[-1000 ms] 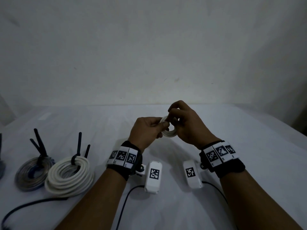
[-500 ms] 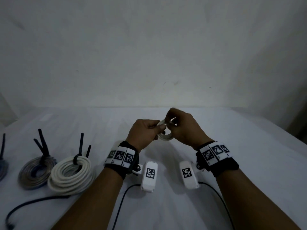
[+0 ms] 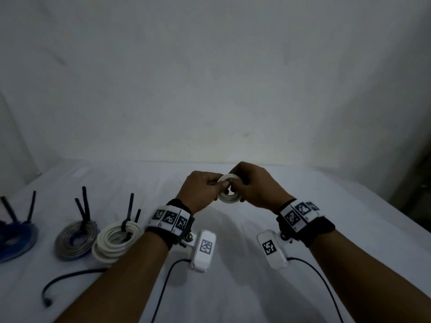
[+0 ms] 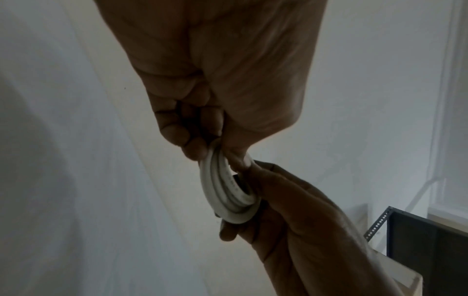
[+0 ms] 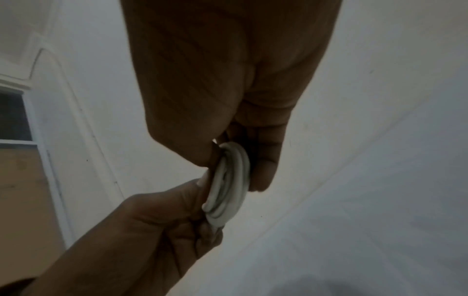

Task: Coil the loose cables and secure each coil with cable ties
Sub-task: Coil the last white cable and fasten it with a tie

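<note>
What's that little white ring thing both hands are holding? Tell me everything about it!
It is a small white cable coil, a thin smooth cord wound into several tight loops. It is held up above the white table, touching nothing else. The left hand pinches one side and the right hand grips the other. No cable tie shows on it.

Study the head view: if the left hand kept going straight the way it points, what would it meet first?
Probably the right hand: the left hand points across at it, both holding the small white coil.
</note>
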